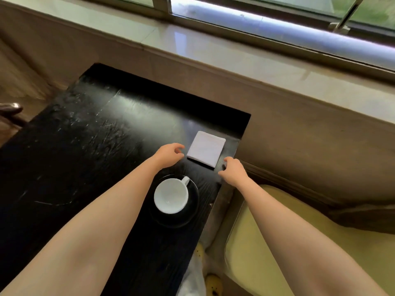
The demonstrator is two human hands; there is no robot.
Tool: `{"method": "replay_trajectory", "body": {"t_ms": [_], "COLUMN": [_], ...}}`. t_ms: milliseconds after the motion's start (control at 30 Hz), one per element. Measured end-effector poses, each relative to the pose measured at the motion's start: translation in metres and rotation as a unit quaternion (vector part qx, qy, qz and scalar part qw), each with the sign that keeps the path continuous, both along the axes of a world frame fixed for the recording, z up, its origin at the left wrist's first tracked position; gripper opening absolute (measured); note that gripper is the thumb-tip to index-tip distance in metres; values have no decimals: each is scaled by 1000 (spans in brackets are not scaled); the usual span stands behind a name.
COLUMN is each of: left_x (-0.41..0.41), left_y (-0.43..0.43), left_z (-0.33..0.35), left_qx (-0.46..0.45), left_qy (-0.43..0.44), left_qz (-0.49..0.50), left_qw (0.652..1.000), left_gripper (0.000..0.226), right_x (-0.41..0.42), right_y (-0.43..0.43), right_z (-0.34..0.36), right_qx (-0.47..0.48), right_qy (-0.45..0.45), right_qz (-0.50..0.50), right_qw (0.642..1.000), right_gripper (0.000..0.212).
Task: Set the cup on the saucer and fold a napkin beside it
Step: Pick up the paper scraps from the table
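Observation:
A white cup [171, 196] stands upright on a black saucer [193, 212] near the right edge of the black table [85, 146], its handle pointing away from me. Beyond it lies a white napkin [206, 148], folded into a small square. My left hand [170, 153] hovers just left of the napkin with loosely curled fingers, holding nothing. My right hand [233, 170] hangs near the napkin's near right corner at the table edge, fingers loosely curled and empty. Neither hand touches the napkin.
The table's right edge runs right beside the napkin and my right hand. A yellow-green cushioned seat [267, 242] lies to the right. A stone window sill [192, 45] runs behind the table. A dark chair arm [10, 110] shows at far left.

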State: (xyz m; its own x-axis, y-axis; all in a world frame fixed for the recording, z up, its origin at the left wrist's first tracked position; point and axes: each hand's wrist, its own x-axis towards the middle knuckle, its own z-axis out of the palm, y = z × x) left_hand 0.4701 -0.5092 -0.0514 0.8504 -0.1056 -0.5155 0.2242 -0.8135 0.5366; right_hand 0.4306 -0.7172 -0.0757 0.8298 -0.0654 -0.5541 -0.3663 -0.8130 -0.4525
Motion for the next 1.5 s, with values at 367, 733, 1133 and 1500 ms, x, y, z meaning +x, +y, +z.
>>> {"method": "replay_trajectory", "body": {"t_ms": [367,733,1133,1500], "left_x": [-108,-265,-548,-688], "left_y": [72,199,380,452], "left_z": [121,178,134,50], "left_qx": [102,58,24,0], "left_qy": [54,128,154,155], "left_qz": [1,171,392,471], "left_qw": [993,975,907,869], "left_gripper": [45,55,45,39], "right_x": [-38,-93,-270,-413], "right_y": [49,213,451,565], "right_z": [130,174,135,59], "right_qx": [-27,-59,-96,-88], "right_qy": [58,133,122,79], "right_qz": [272,445,602,652], "right_qw": [960,884,783,749], "right_gripper": [47,65,47,36]}}
